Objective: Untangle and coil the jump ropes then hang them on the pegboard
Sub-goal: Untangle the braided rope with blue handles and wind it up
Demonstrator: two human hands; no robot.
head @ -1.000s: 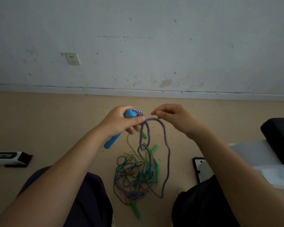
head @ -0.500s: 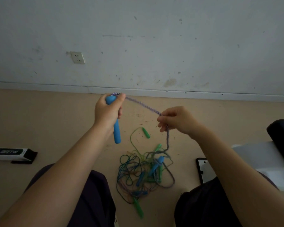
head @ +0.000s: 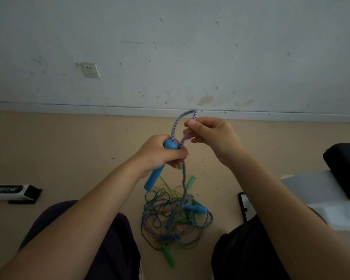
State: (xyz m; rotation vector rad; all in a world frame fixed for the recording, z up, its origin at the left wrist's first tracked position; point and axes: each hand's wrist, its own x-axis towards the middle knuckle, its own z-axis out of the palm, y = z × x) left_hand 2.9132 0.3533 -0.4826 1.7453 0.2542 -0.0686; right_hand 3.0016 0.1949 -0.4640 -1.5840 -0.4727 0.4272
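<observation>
My left hand (head: 160,154) grips a blue jump-rope handle (head: 157,174), its free end pointing down and left. A purple-and-white braided rope (head: 175,126) rises from the handle's top, arches over and comes down through my right hand (head: 210,136), which pinches it between thumb and fingers. The rope then passes my left fingers and drops to a tangled pile of ropes (head: 176,217) on the floor between my knees. That pile holds thin blue and green cords, blue handles and green handles (head: 169,257). No pegboard is in view.
A beige floor meets a marked white wall with a socket (head: 90,70). A black-and-white box (head: 8,192) lies at the left. At the right are a dark tablet-like slab (head: 243,206), white sheets (head: 319,199) and a black cushion (head: 346,170).
My hands have come together: the left dropped and moved right with the handle, the right rose. The rope stretched between them now forms a small upright loop.
</observation>
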